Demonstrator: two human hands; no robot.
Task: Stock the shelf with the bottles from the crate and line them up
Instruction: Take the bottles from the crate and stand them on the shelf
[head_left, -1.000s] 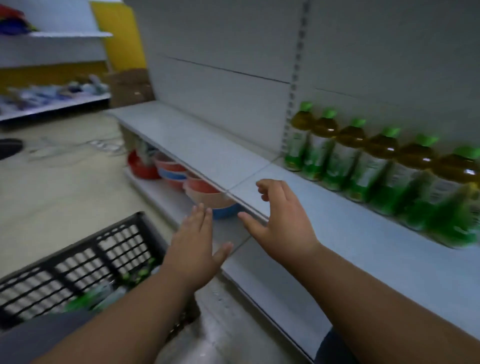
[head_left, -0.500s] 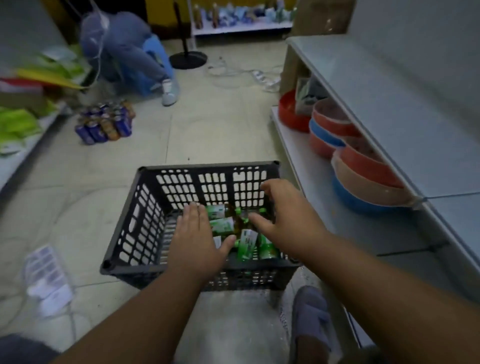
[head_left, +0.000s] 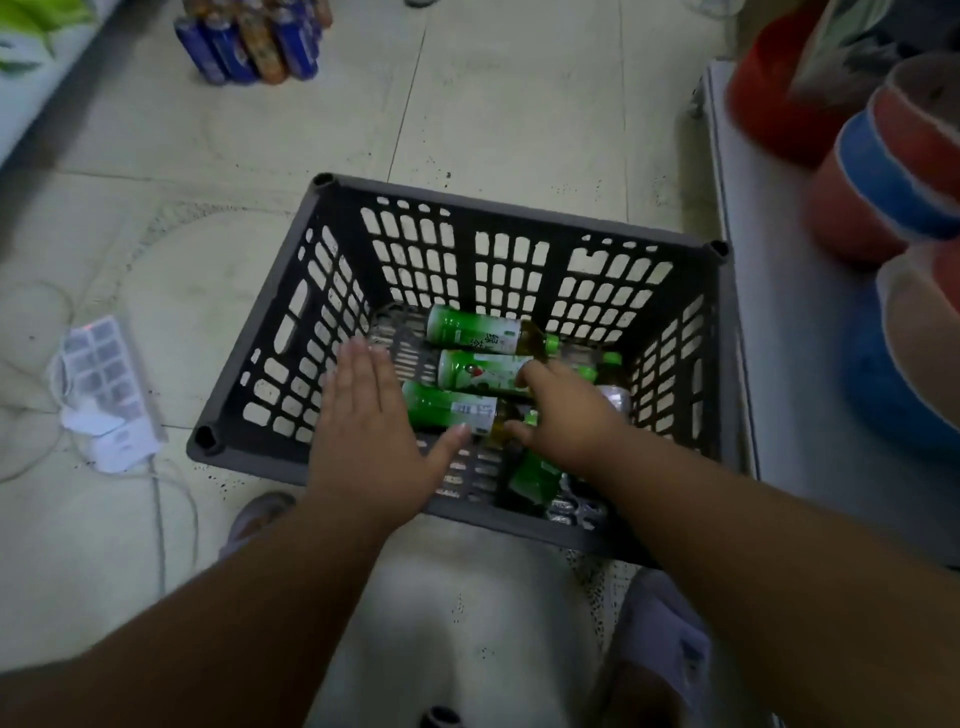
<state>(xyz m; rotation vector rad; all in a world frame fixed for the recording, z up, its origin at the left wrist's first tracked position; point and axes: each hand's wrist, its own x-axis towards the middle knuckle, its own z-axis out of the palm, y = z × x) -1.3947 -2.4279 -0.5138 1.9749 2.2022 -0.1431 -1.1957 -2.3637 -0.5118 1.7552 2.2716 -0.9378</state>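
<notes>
The right hand (head_left: 569, 415) reached down into the crate (head_left: 332, 312) with its fingers bent over the middle bottle (head_left: 478, 370), touching it; whether they had actually closed round it could not be told, as the fingertips were hidden behind the knuckles. The left hand (head_left: 371, 421) lay flat with straight fingers, the thumb spread, over the end of the near bottle (head_left: 447, 408), holding nothing. A far bottle (head_left: 478, 332) lay on its side beyond these, its green label bearing printed characters too blurred to read. Another green bottle (head_left: 535, 475) lay partly hidden under the right wrist. The crate stood on the floor just beside the low shelf (head_left: 779, 364), where stacked basins (head_left: 883, 171) were cut off at the frame's edge. Blue and orange cans (head_left: 249, 41) stood well apart on the tiles, and a white power strip (head_left: 109, 395) lay left of the crate.
</notes>
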